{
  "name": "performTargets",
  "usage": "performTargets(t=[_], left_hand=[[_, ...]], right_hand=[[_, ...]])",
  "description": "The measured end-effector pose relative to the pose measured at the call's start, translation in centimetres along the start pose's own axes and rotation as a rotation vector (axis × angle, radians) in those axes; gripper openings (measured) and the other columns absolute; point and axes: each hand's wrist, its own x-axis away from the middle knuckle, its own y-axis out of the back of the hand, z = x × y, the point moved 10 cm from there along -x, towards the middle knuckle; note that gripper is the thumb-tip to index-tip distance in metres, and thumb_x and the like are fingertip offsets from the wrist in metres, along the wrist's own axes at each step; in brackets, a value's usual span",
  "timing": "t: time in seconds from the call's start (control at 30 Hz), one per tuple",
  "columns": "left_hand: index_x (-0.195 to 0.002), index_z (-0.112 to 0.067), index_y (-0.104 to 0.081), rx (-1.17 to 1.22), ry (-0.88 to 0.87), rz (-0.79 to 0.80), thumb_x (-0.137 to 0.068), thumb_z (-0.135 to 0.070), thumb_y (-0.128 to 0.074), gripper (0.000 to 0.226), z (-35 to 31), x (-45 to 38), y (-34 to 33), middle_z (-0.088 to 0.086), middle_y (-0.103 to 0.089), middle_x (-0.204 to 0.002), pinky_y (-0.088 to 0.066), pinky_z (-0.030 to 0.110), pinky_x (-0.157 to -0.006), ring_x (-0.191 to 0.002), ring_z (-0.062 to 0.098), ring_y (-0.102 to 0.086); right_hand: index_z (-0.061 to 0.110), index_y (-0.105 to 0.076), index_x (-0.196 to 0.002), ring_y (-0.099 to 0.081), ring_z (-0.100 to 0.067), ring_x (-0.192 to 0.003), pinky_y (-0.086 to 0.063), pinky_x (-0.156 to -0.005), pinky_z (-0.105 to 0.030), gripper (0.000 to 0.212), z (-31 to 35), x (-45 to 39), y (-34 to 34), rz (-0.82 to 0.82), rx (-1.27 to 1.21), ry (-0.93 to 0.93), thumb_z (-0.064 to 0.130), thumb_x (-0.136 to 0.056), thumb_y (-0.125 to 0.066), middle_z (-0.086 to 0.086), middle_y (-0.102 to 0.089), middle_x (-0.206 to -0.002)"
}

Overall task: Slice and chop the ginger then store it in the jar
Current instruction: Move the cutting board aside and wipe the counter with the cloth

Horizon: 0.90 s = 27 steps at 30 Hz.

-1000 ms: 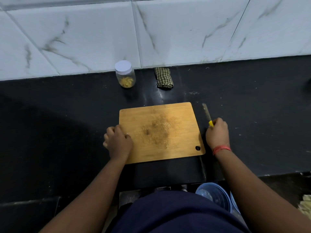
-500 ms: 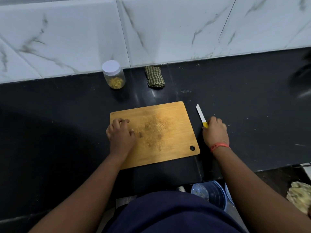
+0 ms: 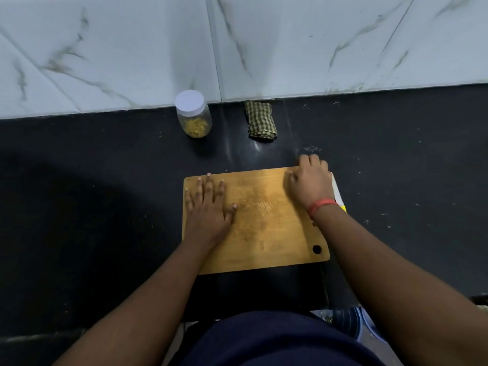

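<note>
Clear lidded jar (image 3: 194, 118) holding chopped ginger (image 3: 196, 125), beside checked cloth (image 3: 260, 120)

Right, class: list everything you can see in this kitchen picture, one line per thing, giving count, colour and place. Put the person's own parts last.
board: one, light wood, middle of the counter, a hole at its near right corner.
jar: one, clear with a white lid on, yellow chopped ginger inside, at the wall behind the board.
cloth: one, green checked, folded, at the wall to the right of the jar.
knife: one, white blade and yellow handle, on the counter along the board's right edge, partly hidden by the wrist.
counter: one, black, with small pale scraps on its right part.
wall: white marbled tiles, behind the counter.
left hand: flat on the board's left part.
right hand: at the board's far right corner, red band at the wrist.
</note>
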Motion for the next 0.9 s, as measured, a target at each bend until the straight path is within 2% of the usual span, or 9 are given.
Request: performTargets(t=[0.2, 0.4, 0.47, 0.53, 0.63, 0.7, 0.77, 0.83, 0.9], left_hand=[[-0.16, -0.027, -0.001, -0.01, 0.024, 0.008, -0.099, -0.067, -0.013, 0.073, 0.2, 0.0, -0.5, 0.006, 0.014, -0.166, 0.004, 0.052, -0.123, -0.153, 0.024, 0.016], [-0.16, -0.028, -0.005, -0.004, 0.022, 0.004, -0.1, -0.065, -0.018, 0.072, 0.1, 0.0, -0.4, 0.005, 0.012, -0.167, 0.001, 0.052, -0.124, -0.153, 0.023, 0.014], [-0.16, -0.027, -0.005, -0.01, 0.02, 0.001, -0.099, -0.065, -0.017, 0.072, 0.0, 0.0, -0.3, 0.004, 0.011, -0.167, 0.0, 0.052, -0.124, -0.153, 0.022, 0.013], [-0.16, -0.028, -0.006, -0.017, 0.026, 0.001, -0.099, -0.065, -0.018, 0.072, 0.0, -0.1, -0.3, 0.003, 0.01, -0.167, -0.002, 0.052, -0.123, -0.154, 0.022, 0.013], [-0.16, -0.027, -0.006, -0.021, 0.029, 0.005, -0.1, -0.064, -0.02, 0.072, 0.1, -0.1, -0.3, 0.002, 0.009, -0.168, -0.002, 0.052, -0.123, -0.154, 0.021, 0.012], [-0.16, -0.028, -0.007, -0.022, 0.031, 0.008, -0.1, -0.064, -0.02, 0.072, 0.1, -0.1, -0.3, 0.002, 0.009, -0.168, -0.003, 0.052, -0.123, -0.154, 0.021, 0.012], [-0.16, -0.028, -0.008, -0.021, 0.034, 0.012, -0.099, -0.064, -0.02, 0.072, 0.1, -0.1, -0.3, 0.002, 0.008, -0.168, -0.003, 0.052, -0.123, -0.154, 0.021, 0.012], [-0.16, -0.028, -0.01, -0.017, 0.037, 0.01, -0.099, -0.065, -0.02, 0.072, 0.2, -0.2, -0.4, 0.001, 0.007, -0.168, -0.003, 0.052, -0.123, -0.154, 0.021, 0.01], [-0.16, -0.027, -0.011, -0.019, 0.033, 0.01, -0.099, -0.065, -0.02, 0.072, 0.1, -0.2, -0.5, 0.002, 0.006, -0.168, -0.003, 0.052, -0.123, -0.154, 0.022, 0.009]], right_hand=[[0.013, -0.045, -0.128, -0.044, -0.036, -0.118, -0.042, -0.095, -0.052, 0.045, 6.5, -8.0, -2.8, 0.086, 0.007, 0.117, 0.039, -0.092, -0.054, -0.012, -0.045, -0.132], [0.021, -0.029, -0.147, -0.032, -0.04, -0.133, -0.035, -0.105, -0.055, 0.062, 9.1, -14.7, -5.9, 0.213, 0.059, 0.134, 0.044, -0.095, -0.051, -0.014, -0.026, -0.152], [0.021, -0.027, -0.149, -0.025, -0.041, -0.139, -0.033, -0.107, -0.055, 0.061, 9.5, -15.5, -7.3, 0.268, 0.061, 0.138, 0.04, -0.097, -0.051, -0.017, -0.019, -0.156], [0.018, -0.03, -0.146, -0.021, -0.04, -0.142, -0.037, -0.107, -0.056, 0.053, 9.8, -15.9, -8.1, 0.278, 0.047, 0.129, 0.024, -0.098, -0.051, -0.018, -0.017, -0.156], [0.012, -0.041, -0.138, -0.033, -0.041, -0.135, -0.045, -0.099, -0.054, 0.046, 10.1, -16.1, -7.4, 0.227, 0.08, 0.136, 0.001, -0.093, -0.046, -0.021, -0.029, -0.147], [0.011, -0.05, -0.13, -0.048, -0.041, -0.121, -0.048, -0.094, -0.05, 0.04, 10.0, -16.8, -6.3, 0.213, 0.068, 0.162, 0.001, -0.092, -0.044, -0.02, -0.043, -0.137], [0.016, -0.059, -0.124, -0.057, -0.04, -0.112, -0.049, -0.093, -0.042, 0.041, 9.1, -17.5, -5.1, 0.216, -0.079, 0.117, 0.004, -0.088, -0.045, -0.018, -0.056, -0.128], [0.024, -0.063, -0.125, -0.061, -0.031, -0.112, -0.048, -0.097, -0.031, 0.044, 7.6, -17.3, -3.2, 0.174, -0.321, 0.032, 0.01, -0.085, -0.051, -0.011, -0.065, -0.124], [0.026, -0.062, -0.131, -0.061, -0.021, -0.114, -0.042, -0.099, -0.019, 0.047, 6.3, -14.8, -0.6, 0.109, -0.456, 0.02, 0.013, -0.086, -0.057, -0.004, -0.067, -0.124]])
